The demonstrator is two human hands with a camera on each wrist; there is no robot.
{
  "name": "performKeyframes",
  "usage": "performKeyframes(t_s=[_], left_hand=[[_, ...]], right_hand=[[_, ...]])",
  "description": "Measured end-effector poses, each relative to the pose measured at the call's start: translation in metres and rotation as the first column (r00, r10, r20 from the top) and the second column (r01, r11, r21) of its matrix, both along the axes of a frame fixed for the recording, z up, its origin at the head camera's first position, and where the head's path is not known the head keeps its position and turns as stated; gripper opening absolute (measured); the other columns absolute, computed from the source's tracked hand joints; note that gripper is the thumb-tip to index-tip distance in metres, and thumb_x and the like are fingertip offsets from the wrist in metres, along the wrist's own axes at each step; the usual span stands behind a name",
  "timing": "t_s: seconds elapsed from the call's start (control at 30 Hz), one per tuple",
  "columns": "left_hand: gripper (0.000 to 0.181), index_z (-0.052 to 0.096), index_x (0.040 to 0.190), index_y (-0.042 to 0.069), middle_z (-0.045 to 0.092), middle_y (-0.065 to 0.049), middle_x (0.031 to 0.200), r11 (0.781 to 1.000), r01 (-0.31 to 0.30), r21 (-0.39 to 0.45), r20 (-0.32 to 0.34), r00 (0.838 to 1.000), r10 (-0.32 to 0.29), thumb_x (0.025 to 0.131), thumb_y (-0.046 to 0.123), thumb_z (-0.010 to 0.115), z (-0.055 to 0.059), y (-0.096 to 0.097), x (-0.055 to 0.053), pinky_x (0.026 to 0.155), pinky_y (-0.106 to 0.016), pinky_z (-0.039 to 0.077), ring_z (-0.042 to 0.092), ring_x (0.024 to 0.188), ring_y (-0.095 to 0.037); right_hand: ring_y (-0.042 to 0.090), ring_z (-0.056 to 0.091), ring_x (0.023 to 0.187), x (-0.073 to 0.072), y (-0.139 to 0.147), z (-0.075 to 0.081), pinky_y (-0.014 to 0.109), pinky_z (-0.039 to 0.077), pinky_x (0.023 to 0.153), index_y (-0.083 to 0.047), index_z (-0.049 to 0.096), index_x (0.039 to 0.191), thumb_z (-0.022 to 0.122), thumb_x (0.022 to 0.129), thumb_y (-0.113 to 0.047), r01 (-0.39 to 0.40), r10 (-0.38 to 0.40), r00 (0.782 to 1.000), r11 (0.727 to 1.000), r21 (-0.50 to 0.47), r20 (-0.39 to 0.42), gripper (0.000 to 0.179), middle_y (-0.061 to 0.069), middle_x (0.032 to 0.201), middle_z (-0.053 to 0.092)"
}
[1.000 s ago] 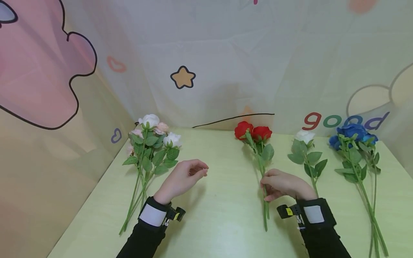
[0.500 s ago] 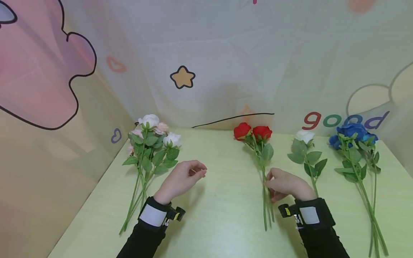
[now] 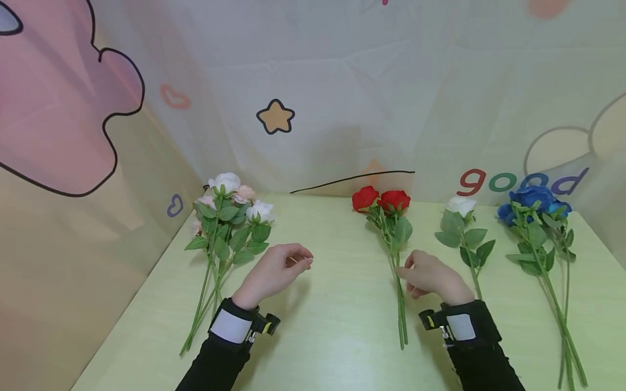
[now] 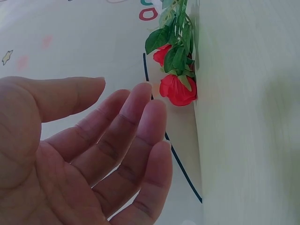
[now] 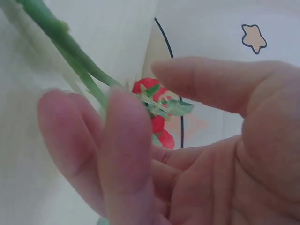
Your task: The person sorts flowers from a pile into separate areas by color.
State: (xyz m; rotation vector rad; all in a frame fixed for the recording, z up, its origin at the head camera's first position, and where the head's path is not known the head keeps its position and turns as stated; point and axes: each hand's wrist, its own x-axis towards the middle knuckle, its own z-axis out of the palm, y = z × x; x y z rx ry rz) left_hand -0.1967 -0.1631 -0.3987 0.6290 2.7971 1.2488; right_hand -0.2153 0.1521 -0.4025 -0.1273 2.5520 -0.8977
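Two red roses [image 3: 394, 201] lie on the table with their green stems [image 3: 401, 315] side by side, pointing toward the person. At these stems is my right hand [image 3: 430, 276], its fingertips right beside them. In the right wrist view, the thumb [image 5: 206, 82] stands well apart from the bent fingers [image 5: 126, 145], and the stems pass behind the fingertips. My left hand [image 3: 274, 271] hovers to the left, palm facing inward, fingers loosely bent and holding nothing. The left wrist view shows its palm bare, with a red rose [image 4: 178, 90] farther off.
White and pale pink roses [image 3: 261, 212] with long stems lie on the left of the table [image 3: 332, 347]. A single white rose [image 3: 461, 205] is right of the red ones, partly behind my right arm. Blue roses [image 3: 533, 198] lie at far right. A printed cloth [image 3: 332, 81] hangs behind.
My right hand has loosened from the red roses' stems, its thumb and fingers parting. The two stems spread briefly, then came close together again. The left hand has stayed almost still.
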Motion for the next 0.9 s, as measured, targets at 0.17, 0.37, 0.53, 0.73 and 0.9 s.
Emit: performKeyframes(t_s=[0.17,0.37,0.53,0.73,0.9], left_hand=[[0.014,0.067,0.101,0.012,0.068,0.003,0.089,1.0,-0.005,-0.004,0.002,1.0,0.005,0.093,0.019,0.059,-0.001,0.0,0.0,0.071,-0.032,0.051,0.063,0.077,-0.011],[0.013,0.067,0.1,0.011,0.068,0.002,0.088,1.0,-0.01,0.007,-0.003,1.0,0.01,0.093,0.017,0.06,0.001,0.001,0.001,0.072,-0.034,0.051,0.063,0.078,-0.015],[0.012,0.067,0.1,0.011,0.068,0.003,0.088,1.0,-0.011,-0.001,-0.013,1.0,0.011,0.093,0.018,0.06,0.002,0.0,0.002,0.074,-0.034,0.051,0.062,0.077,-0.011],[0.013,0.067,0.101,0.011,0.068,0.003,0.088,1.0,-0.008,0.001,-0.011,1.0,0.008,0.093,0.018,0.06,0.002,0.0,0.002,0.074,-0.034,0.051,0.062,0.077,-0.011],[0.013,0.068,0.101,0.012,0.067,0.003,0.089,1.0,-0.016,-0.01,-0.01,1.0,0.016,0.093,0.019,0.06,0.004,0.0,0.003,0.074,-0.034,0.051,0.061,0.078,-0.011]], right_hand=[[0.017,0.055,0.055,-0.001,-0.005,-0.007,0.03,0.045,0.058,0.004,0.049,0.099,0.057,0.094,-0.029,-0.012,0.013,1.0,1.0,0.017,-0.016,0.034,0.008,0.067,0.057],[0.017,0.057,0.057,-0.004,-0.008,-0.014,0.031,0.045,0.058,0.005,0.051,0.099,0.055,0.095,-0.02,-0.047,0.048,0.999,0.998,0.041,-0.024,0.026,0.008,0.071,0.055],[0.018,0.057,0.057,-0.003,-0.01,-0.016,0.031,0.045,0.058,0.005,0.051,0.1,0.054,0.095,-0.019,-0.052,0.052,0.998,0.998,0.039,-0.019,0.025,0.009,0.072,0.054],[0.018,0.054,0.054,-0.002,-0.015,-0.02,0.03,0.043,0.055,0.003,0.052,0.095,0.058,0.093,-0.026,-0.028,0.03,0.998,0.999,0.047,-0.058,0.03,0.008,0.067,0.052],[0.018,0.057,0.056,-0.003,-0.018,-0.021,0.03,0.045,0.056,0.004,0.051,0.096,0.061,0.09,-0.017,-0.02,0.021,0.999,0.999,0.039,-0.038,0.024,0.01,0.073,0.056]])
